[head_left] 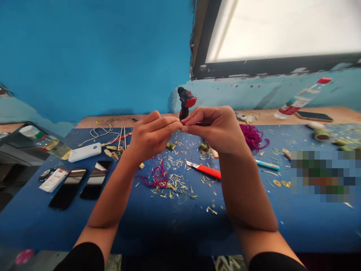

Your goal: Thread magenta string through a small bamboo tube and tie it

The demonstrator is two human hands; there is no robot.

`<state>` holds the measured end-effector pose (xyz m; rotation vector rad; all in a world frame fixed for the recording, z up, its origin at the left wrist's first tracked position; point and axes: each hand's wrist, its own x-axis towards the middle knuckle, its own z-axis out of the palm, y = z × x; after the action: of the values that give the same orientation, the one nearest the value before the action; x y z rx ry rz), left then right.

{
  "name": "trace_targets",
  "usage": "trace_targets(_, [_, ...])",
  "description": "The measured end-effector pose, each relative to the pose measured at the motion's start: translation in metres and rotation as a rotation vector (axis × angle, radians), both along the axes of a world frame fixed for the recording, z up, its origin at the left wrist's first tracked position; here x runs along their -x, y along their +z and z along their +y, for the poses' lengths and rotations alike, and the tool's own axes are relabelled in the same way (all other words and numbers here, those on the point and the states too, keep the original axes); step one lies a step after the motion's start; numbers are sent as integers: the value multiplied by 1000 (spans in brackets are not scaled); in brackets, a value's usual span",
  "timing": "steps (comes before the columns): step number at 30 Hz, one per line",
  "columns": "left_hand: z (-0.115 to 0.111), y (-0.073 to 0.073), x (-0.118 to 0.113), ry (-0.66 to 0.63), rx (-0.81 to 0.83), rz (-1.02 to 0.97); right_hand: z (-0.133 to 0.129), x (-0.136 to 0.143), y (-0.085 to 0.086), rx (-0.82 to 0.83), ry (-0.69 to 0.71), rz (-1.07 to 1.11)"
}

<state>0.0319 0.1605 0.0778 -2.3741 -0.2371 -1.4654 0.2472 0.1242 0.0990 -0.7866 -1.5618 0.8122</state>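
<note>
**Ana:** Two hands met above the blue tabletop (175, 222) in the head view. What containers were there?

**Ben:** One clear bottle (301, 98) with a red cap lay tilted at the far right against the wall; I could not tell what was in it. At the far left sat a shallow dark tray (17, 145) with small items inside, too blurred to name.

**Ana:** And the hands themselves?

**Ben:** The left hand (149, 135) was curled, thumb and forefinger pinched shut. The right hand (214, 128) was closed the same way, its fingertips touching the left's. Between them they gripped something small, mostly hidden by the fingers, so I could not tell what it was. It was held in the air, above the scattered bamboo shavings (175, 180) and in front of the cordless drill (185, 102) standing upright at the back.

**Ana:** What lay beneath?

**Ben:** A tangle of magenta thread (158, 177) lay just under the left wrist, and a larger bundle of magenta yarn (252, 136) sat just right of the right hand. A red utility knife (203, 169) lay between the forearms, blade out. A teal pen (267, 165) lay right of the right forearm.

**Ana:** On the left?

**Ben:** Two dark phones (81, 186) lay side by side, with a white power bank (84, 152) and its cable beyond them.
</note>
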Motion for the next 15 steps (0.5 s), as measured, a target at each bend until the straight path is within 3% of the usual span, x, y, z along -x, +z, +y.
trace_targets(6, [-1,3,3,-3,-19,10,-3,-7,6,124,106,21])
trace_targets(12, [-3,8,3,-52,18,8,-4,-8,9,103,117,15])
trace_targets(15, [-4,6,4,-13,-44,40,-4,-7,7,121,88,8])
